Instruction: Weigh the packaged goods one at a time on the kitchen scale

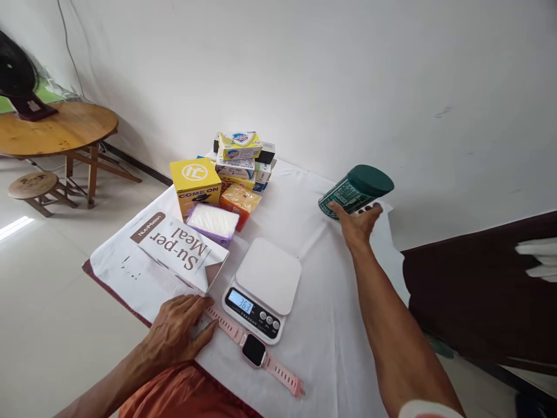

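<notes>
My right hand [355, 223] holds a dark green canister [357, 188], tilted, at the right side of the white-clothed table. Near the front edge, my left hand [185, 328] rests on the cloth with thumb and fingers apart, by the end of a pink-strapped watch [253, 349]. Just right of that hand, a white kitchen scale [270, 273] shows about 363 on its lit display, with nothing on its plate. A white Su-per Meal box [178, 249] lies left of the scale, beyond my left hand.
Behind the white box are a yellow box [195, 175], a purple-edged pack [213, 222], an orange pack [241, 200] and stacked small boxes [239, 145]. A round wooden table [82, 125] with a fan [17, 69] and a stool [33, 184] stand at the left.
</notes>
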`<state>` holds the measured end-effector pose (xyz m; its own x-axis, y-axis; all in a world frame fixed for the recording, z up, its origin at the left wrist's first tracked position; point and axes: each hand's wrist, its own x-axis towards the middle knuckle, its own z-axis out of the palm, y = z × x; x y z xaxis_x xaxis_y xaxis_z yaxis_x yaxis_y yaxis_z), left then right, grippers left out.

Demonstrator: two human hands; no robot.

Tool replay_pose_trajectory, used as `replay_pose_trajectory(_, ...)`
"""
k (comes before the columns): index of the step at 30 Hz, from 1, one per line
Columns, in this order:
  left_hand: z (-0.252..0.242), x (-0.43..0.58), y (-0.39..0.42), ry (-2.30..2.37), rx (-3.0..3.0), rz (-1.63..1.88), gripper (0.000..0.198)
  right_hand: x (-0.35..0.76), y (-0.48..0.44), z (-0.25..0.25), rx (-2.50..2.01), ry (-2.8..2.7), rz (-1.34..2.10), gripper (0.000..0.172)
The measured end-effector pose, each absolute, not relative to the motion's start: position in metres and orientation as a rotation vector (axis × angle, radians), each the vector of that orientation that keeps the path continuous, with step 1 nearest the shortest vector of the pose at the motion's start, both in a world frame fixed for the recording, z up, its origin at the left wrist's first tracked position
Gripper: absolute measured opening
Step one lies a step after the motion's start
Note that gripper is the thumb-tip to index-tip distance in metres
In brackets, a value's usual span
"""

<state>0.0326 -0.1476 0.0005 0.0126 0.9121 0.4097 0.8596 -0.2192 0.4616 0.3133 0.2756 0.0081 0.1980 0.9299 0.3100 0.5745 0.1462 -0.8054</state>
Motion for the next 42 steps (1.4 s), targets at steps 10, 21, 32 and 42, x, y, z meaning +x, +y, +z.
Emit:
replay_pose_trajectory(10,-0.005,0.027,-0.149,1.849,2.245,1.106,0.006,0.199,0.015,0.085,-0.766,-2.072,0.884,0.077)
replay_pose_trajectory(21,-0.015,0.023,-0.150,1.760,2.342,1.328,0.014,0.140,-0.043,0.066,-0.910,-2.124,0.753,0.082)
replay_pose_trajectory(32,-0.017,0.021,-0.152,1.704,2.406,1.343,0.020,0.205,-0.061,0.141,-0.844,-1.885,0.829,0.073)
replay_pose_trajectory(42,-0.017,0.021,-0.151,1.746,2.434,1.270,0.017,0.313,-0.030,0.132,-1.235,-1.706,0.505,0.076)
